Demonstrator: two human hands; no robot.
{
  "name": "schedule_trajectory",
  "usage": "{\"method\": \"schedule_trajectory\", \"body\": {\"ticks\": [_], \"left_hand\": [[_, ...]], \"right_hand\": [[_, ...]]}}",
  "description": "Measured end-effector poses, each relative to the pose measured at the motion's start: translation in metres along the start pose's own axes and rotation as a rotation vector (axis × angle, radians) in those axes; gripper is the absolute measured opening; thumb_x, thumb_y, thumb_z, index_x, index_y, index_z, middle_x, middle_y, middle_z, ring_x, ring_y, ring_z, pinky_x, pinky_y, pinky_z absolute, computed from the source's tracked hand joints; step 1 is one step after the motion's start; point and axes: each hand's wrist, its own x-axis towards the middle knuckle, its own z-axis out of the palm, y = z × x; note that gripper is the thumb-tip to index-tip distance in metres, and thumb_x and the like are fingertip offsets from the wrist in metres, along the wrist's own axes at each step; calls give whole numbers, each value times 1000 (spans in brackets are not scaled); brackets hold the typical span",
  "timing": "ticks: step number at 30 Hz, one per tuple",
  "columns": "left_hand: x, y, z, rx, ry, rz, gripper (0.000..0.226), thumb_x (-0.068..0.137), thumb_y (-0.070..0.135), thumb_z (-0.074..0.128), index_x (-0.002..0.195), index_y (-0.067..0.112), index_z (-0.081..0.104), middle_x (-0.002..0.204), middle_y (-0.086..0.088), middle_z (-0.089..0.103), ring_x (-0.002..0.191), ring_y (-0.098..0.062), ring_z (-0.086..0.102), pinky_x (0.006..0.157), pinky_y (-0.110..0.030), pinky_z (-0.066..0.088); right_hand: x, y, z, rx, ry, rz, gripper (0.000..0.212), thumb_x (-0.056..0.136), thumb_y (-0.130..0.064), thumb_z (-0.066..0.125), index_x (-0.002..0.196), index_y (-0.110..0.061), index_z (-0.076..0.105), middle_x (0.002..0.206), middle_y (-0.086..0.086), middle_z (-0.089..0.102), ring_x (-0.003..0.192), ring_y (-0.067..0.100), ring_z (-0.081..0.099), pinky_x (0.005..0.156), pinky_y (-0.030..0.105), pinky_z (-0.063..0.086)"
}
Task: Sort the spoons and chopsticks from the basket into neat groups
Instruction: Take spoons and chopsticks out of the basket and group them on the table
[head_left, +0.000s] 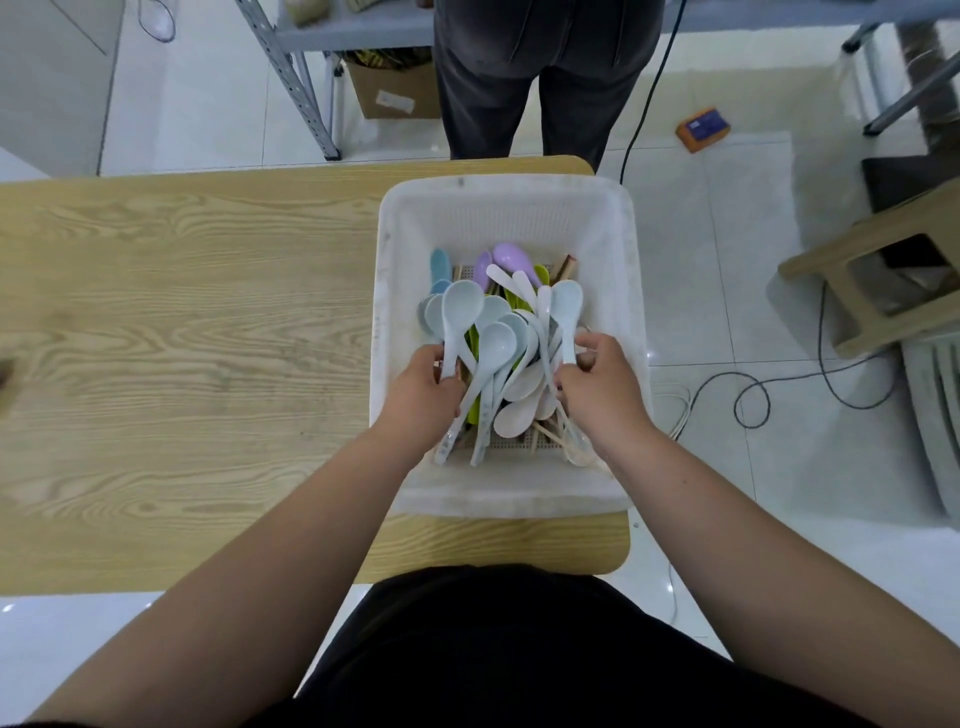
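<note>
A white plastic basket stands at the right end of a wooden table. Inside lie several spoons in pale blue, white, purple and green, over wooden chopsticks at the bottom. My left hand grips a bunch of pale blue spoons by their handles. On the basket's right side, my right hand pinches the handle of one pale blue spoon. Both hands are inside the basket.
Another person in dark trousers stands just beyond the table's far edge. A wooden stool and loose cables are on the floor to the right. A metal shelf and a cardboard box stand behind.
</note>
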Motion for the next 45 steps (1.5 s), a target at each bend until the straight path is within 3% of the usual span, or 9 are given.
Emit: {"method": "schedule_trajectory", "body": {"ticks": [7, 13, 16, 20, 25, 33, 37, 40, 45], "left_hand": [[-33, 5, 17, -581, -112, -115, 14, 93, -4, 52, 102, 7, 55, 92, -10, 63, 76, -17, 62, 67, -31, 48], [-49, -9, 17, -577, 3, -86, 29, 84, 19, 68, 106, 4, 57, 102, -24, 69, 78, -39, 66, 64, -52, 53], [-51, -18, 3, -599, 34, -80, 23, 93, 6, 64, 113, 0, 54, 102, -27, 70, 80, -38, 71, 56, -40, 54], [-56, -26, -19, -616, 4, -46, 18, 97, 2, 59, 115, -3, 54, 93, -18, 69, 79, -26, 72, 70, -37, 59], [-62, -31, -38, -533, 20, -52, 22, 95, 5, 62, 116, 2, 54, 101, -17, 71, 72, -22, 71, 70, -37, 60], [-58, -37, -63, -449, -41, -4, 19, 94, 10, 61, 112, 15, 55, 107, -12, 71, 73, -16, 68, 69, -34, 59], [-48, -38, -73, -419, -69, 31, 22, 91, 10, 63, 112, 16, 57, 104, -10, 72, 74, -15, 66, 73, -34, 58], [-39, -36, -78, -441, -90, 28, 24, 91, 8, 62, 114, 15, 57, 99, -10, 74, 75, -16, 67, 79, -36, 59], [-37, -31, -70, -489, -207, 15, 27, 94, 1, 56, 119, 12, 53, 99, -17, 73, 96, -33, 72, 87, -44, 59]], "right_hand": [[-55, 4, 15, 316, -147, -21, 29, 95, -3, 61, 108, -28, 59, 101, -7, 70, 94, 11, 67, 77, 23, 50], [-80, 1, 33, 0, -314, -138, 12, 92, -25, 71, 97, -34, 65, 90, -10, 65, 77, 3, 62, 67, 19, 47], [-65, -5, 33, -179, -324, -269, 4, 93, -32, 68, 89, -30, 67, 86, -13, 68, 78, -2, 61, 70, 20, 46], [-7, -11, 30, -606, -111, -454, 42, 94, -35, 63, 132, -22, 56, 134, 4, 50, 125, 22, 47, 106, 40, 42], [39, -21, 37, -983, -32, -442, 58, 91, -45, 63, 144, -33, 44, 150, 9, 29, 141, 31, 24, 111, 48, 27], [39, -22, 48, -775, 87, -499, 23, 96, -30, 61, 118, -24, 65, 129, 2, 52, 128, 26, 40, 102, 39, 34], [9, -41, 45, -485, -16, -545, 7, 102, -27, 53, 104, -22, 58, 94, -13, 62, 83, -1, 56, 69, 24, 37], [-16, -53, 44, -304, 7, -566, 5, 102, -25, 53, 100, -29, 55, 82, -12, 60, 71, -2, 54, 63, 14, 38], [-40, -59, 50, -67, 45, -494, 9, 99, -29, 57, 94, -37, 57, 87, -5, 67, 78, 17, 62, 77, 38, 55]]}}
